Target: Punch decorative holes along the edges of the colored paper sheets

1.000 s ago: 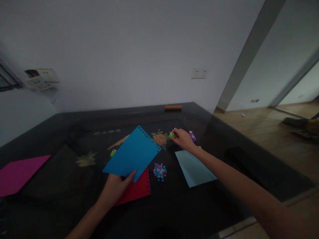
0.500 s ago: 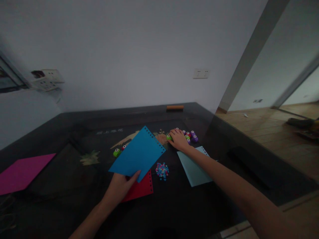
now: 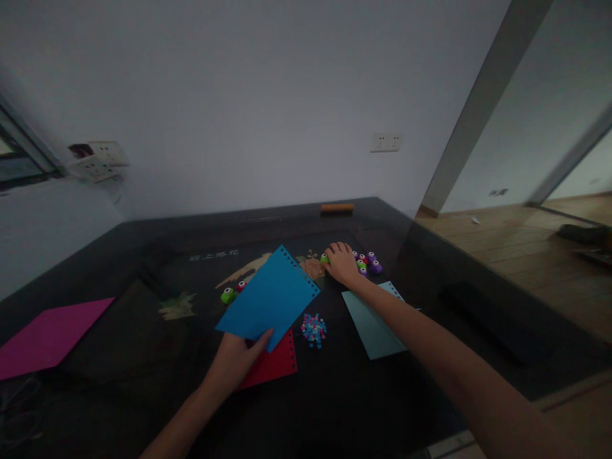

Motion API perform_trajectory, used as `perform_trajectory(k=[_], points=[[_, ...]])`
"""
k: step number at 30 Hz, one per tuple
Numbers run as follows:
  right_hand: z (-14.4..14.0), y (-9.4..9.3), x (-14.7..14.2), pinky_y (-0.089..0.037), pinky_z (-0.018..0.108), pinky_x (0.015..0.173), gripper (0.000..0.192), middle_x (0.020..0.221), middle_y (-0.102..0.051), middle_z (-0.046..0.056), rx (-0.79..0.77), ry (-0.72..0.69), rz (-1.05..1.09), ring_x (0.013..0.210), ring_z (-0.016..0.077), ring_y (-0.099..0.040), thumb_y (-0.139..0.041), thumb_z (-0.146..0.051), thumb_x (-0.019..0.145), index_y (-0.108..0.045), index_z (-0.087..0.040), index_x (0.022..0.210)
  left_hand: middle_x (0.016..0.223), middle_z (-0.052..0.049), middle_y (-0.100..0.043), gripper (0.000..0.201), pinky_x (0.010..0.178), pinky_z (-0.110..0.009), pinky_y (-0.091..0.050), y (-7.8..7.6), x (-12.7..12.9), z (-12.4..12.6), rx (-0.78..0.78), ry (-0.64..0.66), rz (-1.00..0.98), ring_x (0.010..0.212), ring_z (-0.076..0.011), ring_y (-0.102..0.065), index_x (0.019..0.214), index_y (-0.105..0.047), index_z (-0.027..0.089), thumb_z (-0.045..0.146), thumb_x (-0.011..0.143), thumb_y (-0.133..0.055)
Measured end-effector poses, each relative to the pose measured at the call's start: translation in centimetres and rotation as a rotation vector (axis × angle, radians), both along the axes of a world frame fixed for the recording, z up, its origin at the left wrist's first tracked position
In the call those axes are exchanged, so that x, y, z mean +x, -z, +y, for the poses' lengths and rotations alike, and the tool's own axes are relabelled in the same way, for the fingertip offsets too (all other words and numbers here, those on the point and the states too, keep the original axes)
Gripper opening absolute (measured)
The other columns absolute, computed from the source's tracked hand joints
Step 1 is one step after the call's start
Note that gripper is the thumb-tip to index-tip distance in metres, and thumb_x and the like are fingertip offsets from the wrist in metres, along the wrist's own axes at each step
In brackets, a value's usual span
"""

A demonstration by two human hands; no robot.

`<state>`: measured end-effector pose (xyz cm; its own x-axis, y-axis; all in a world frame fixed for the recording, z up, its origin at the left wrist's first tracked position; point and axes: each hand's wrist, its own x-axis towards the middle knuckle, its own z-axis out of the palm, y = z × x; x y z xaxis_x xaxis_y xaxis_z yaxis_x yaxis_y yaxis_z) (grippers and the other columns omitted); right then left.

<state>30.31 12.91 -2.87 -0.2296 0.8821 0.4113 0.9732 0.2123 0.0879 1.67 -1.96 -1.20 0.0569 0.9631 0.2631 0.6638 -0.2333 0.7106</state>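
My left hand pinches the near corner of a blue paper sheet with a row of punched holes along its far edge, held tilted above a red sheet. My right hand reaches across the dark table and rests over a green paper punch, fingers curled on it. Just right of that hand lies a cluster of small purple, green and red punches. A little heap of punched paper dots lies between the red sheet and a light blue sheet.
A green punch and a red one sit left of the blue sheet. A magenta sheet lies at the table's left edge. A brown block rests by the far wall. Wooden floor extends to the right.
My right hand stayed on the green punch and settled lower over it. The camera shifted, bringing more punches into view on both sides. My left hand keeps its hold on the blue sheet.
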Motion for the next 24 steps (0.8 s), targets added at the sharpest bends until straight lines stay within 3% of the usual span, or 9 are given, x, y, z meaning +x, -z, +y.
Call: perform_trajectory(k=[3, 10, 15, 19, 22, 24], points=[[0.3, 0.1, 0.0, -0.017, 0.053, 0.103, 0.041, 0.126, -0.052, 0.016, -0.036, 0.081, 0.021, 0.124, 0.0341, -0.035, -0.047, -0.039, 0.087, -0.055, -0.015, 0.119, 0.102, -0.013, -0.068, 0.038, 0.093, -0.051, -0.044, 0.0, 0.0, 0.0, 0.001, 0.007, 0.002, 0.098, -0.0313, -0.062, 0.095, -0.061, 0.016, 0.045, 0.072, -0.057], [0.6, 0.3, 0.2, -0.018, 0.057, 0.101, 0.039, 0.125, -0.056, 0.01, -0.139, 0.118, 0.048, 0.125, 0.0356, -0.037, -0.041, -0.036, 0.091, -0.05, -0.028, 0.128, 0.099, -0.012, -0.068, 0.035, 0.093, -0.05, -0.044, 0.1, -0.1, -0.1, 0.02, 0.024, -0.004, 0.098, -0.0305, -0.062, 0.095, -0.061, 0.016, 0.043, 0.073, -0.058], [0.5, 0.0, 0.2, -0.023, 0.048, 0.103, 0.033, 0.121, -0.058, 0.014, -0.136, 0.127, 0.074, 0.124, 0.0307, -0.041, -0.042, -0.027, 0.09, -0.057, -0.017, 0.118, 0.1, -0.012, -0.068, 0.037, 0.09, -0.049, -0.046, -0.2, 0.0, -0.1, 0.011, 0.024, -0.021, 0.095, -0.0298, -0.063, 0.097, -0.061, 0.015, 0.042, 0.072, -0.058], [0.3, -0.5, 0.2, -0.023, 0.05, 0.103, 0.033, 0.124, -0.055, 0.016, -0.144, 0.14, 0.129, 0.126, 0.031, -0.038, -0.046, -0.027, 0.089, -0.057, -0.014, 0.118, 0.09, -0.011, -0.071, 0.031, 0.084, -0.045, -0.049, -1.1, 0.2, -0.3, -0.091, 0.089, -0.011, 0.086, -0.0289, -0.065, 0.081, -0.063, 0.016, 0.045, 0.073, -0.056], [-0.5, -1.7, -0.2, -0.024, 0.05, 0.104, 0.035, 0.128, -0.053, 0.016, -0.106, 0.048, 0.286, 0.127, 0.0301, -0.038, -0.051, -0.027, 0.087, -0.056, -0.014, 0.119, 0.087, -0.009, -0.071, 0.032, 0.079, -0.042, -0.051, -1.7, 0.3, -0.4, -0.181, 0.149, -0.049, 0.081, -0.0276, -0.065, 0.08, -0.064, 0.016, 0.046, 0.073, -0.056], [-1.7, -2.8, -0.8, -0.033, 0.043, 0.099, 0.029, 0.119, -0.06, 0.013, -0.139, -0.098, 0.518, 0.114, 0.0251, -0.05, -0.048, -0.026, 0.088, -0.061, -0.014, 0.111, 0.091, -0.01, -0.071, 0.035, 0.08, -0.041, -0.051, -1.8, 0.3, -0.3, -0.207, 0.153, -0.092, 0.083, -0.0275, -0.065, 0.087, -0.064, 0.016, 0.047, 0.072, -0.057]])
